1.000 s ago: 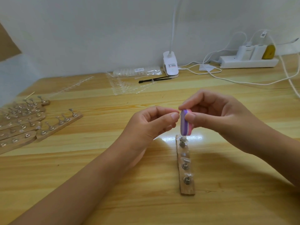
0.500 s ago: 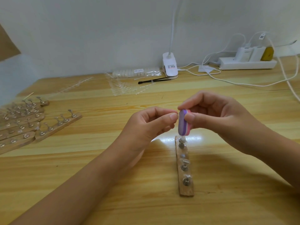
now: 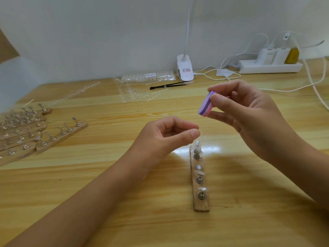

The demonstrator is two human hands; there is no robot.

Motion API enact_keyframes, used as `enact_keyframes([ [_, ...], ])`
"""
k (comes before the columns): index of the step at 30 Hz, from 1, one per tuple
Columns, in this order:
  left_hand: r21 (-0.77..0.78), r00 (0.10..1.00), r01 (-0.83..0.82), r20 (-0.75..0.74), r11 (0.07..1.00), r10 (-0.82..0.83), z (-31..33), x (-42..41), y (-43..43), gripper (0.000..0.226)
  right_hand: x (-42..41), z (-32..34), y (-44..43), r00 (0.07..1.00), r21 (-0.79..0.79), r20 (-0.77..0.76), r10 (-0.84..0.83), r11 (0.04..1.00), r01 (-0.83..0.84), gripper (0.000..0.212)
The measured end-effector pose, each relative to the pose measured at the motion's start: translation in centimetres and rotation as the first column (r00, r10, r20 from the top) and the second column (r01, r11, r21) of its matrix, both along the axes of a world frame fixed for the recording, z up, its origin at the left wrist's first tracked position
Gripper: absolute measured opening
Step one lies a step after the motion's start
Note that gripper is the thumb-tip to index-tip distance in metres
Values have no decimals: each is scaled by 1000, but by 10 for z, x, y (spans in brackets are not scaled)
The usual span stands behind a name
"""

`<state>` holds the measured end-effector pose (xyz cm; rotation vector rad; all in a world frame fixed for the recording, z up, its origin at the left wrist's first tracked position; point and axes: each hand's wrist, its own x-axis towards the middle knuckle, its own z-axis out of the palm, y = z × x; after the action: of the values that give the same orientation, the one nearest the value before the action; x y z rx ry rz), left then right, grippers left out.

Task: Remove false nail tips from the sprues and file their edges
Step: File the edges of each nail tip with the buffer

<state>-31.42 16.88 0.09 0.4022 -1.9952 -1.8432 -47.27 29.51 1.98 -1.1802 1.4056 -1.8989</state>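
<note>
**File block hanging up and to the right of the left pinch**

The right hand (image 3: 249, 114) is gripping the purple-and-pink file block (image 3: 205, 106) between thumb and forefinger, the other digits curling loosely behind it. The left hand (image 3: 165, 138) is curling in, its thumb and forefinger meeting tip to tip. Whether a nail tip is sitting in that pinch I cannot tell (a clear tip would be too small and glassy to show here), so I am only judging that the task's own piece is there.

From the left pinch the block is lying up and to the right, near but apart, with open air between the two. Its long axis is slanting from upper right, by the right forefinger, down to lower left, so its lower end is pointing toward the left pinch and its purple face is facing the left hand. The right hand is carrying the block. The left pinch is the nearer one to the wooden holder strip (image 3: 200, 204), whose far stud (image 3: 198, 143) is standing just below the left thumb tip. The strip's long axis is running from beneath that pinch back toward the person.

The sprues (image 3: 135, 94) are lying well beyond both hands, farther up the table (image 3: 89, 193), on the left hand's side.

As I am judging it, the coming move is turning on that slanted gap: either bringing block and pinch together for a filing stroke, or lowering the pinch onto the stud below it.
</note>
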Motion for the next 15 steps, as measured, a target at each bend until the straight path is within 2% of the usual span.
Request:
enact_keyframes([
  [3,42,998,2,-61,999,1,3,1,-3,27,-6,1,2,999,6,35,2,1000,-2,23],
  [7,87,991,10,-135,996,1,4,2,-7,16,-11,-1,1,996,30,86,27,999,-30,24],
  [11,-3,993,19,-118,1000,-19,6,3,-9,21,-12,-4,2,988,47,64,143,988,-146,26],
  [15,-77,994,12,-111,997,-21,9,5,-13,20,-10,-6,2,981,69,14,195,978,-195,30],
])
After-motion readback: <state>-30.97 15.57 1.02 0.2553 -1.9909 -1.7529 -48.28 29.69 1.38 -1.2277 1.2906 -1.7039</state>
